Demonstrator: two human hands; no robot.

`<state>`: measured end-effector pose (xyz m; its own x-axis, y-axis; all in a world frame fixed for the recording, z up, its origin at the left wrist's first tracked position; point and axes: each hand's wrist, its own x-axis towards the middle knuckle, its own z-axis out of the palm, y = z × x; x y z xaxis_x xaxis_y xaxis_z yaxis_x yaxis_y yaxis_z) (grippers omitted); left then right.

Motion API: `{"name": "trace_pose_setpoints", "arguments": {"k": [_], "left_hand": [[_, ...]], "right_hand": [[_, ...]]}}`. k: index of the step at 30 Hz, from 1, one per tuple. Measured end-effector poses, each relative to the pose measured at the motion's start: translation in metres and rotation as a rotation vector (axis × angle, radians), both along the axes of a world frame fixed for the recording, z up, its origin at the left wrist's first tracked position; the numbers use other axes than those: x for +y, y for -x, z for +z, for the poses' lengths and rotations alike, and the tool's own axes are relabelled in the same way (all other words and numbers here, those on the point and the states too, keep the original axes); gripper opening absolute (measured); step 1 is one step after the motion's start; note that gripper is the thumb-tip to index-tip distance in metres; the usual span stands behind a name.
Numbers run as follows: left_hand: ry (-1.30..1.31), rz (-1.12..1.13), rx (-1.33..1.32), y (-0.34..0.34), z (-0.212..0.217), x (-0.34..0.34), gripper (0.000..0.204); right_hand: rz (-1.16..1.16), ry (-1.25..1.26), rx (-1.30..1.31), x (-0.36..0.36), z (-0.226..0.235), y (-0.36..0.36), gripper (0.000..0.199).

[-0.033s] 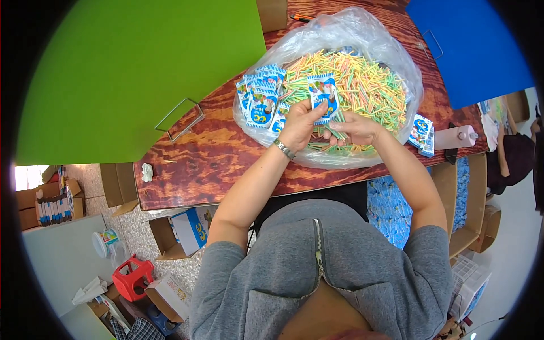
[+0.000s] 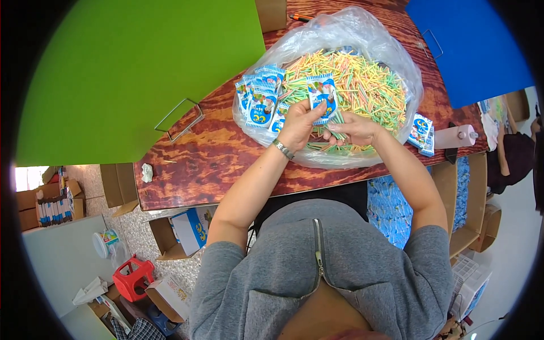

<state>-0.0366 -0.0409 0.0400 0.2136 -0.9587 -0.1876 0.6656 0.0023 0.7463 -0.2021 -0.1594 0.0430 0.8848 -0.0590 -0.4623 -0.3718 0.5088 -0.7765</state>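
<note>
My left hand [image 2: 296, 126], with a metal watch on its wrist, pinches a blue and white packet [image 2: 322, 92] between thumb and fingers. Close beside it, my right hand [image 2: 357, 129] is closed on a small bundle of candy sticks [image 2: 338, 128] in green and pale colours, at the packet's lower end. Whether the sticks reach inside the packet I cannot tell. Both hands are above a large clear plastic bag [image 2: 334, 28], spread open and full of loose yellow, green and pink sticks [image 2: 371, 88]. On the bag's left side lie several more packets [image 2: 262, 106].
The bag stands on a red-brown wooden table [image 2: 198, 164]. A green panel [image 2: 153, 79] rises at the left, a blue one [image 2: 470, 51] at the right. Packets [image 2: 419, 131] and a pink bottle [image 2: 456, 137] lie right of the bag. Cardboard boxes [image 2: 470, 198] hold blue packets below. Another person [image 2: 513, 158] is at the far right.
</note>
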Motion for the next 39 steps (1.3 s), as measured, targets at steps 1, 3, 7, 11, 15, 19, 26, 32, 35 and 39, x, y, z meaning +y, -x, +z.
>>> {"name": "trace_pose_setpoints", "arguments": {"k": [1, 3, 7, 11, 15, 19, 26, 32, 35, 39], "left_hand": [[-0.023, 0.005, -0.058, 0.0, 0.0, 0.0, 0.02], [-0.008, 0.046, -0.072, -0.004, 0.0, 0.002, 0.02], [0.045, 0.17, -0.116, -0.021, 0.009, 0.011, 0.019], [0.007, 0.199, -0.267, -0.027, 0.009, 0.024, 0.014], [-0.049, 0.237, -0.651, -0.028, -0.006, 0.036, 0.017], [-0.014, 0.344, -0.985, -0.026, -0.007, 0.049, 0.02], [0.119, 0.575, -1.467, -0.024, 0.006, 0.052, 0.024], [0.148, 0.62, -1.498, -0.025, 0.01, 0.053, 0.025], [0.16, 0.614, -1.498, -0.027, 0.007, 0.054, 0.025], [0.243, 0.621, -1.588, -0.031, 0.009, 0.054, 0.021]], "right_hand": [[0.014, 0.021, -0.003, -0.001, -0.001, 0.0, 0.027], [0.025, 0.042, -0.005, -0.001, 0.0, 0.003, 0.027], [0.009, 0.285, 0.078, -0.001, 0.013, 0.0, 0.025], [-0.03, 0.764, 0.067, 0.008, 0.035, -0.005, 0.024], [0.232, 1.398, 0.029, -0.009, 0.04, -0.004, 0.023], [0.143, 0.742, 0.13, -0.002, 0.115, -0.016, 0.022], [0.425, 1.151, 0.098, 0.007, 0.167, -0.042, 0.021], [0.64, 1.673, -0.018, 0.011, 0.165, -0.057, 0.021], [0.695, 1.673, 0.062, 0.016, 0.17, -0.063, 0.025], [0.831, 1.455, 0.269, 0.012, 0.18, -0.076, 0.026]]}}
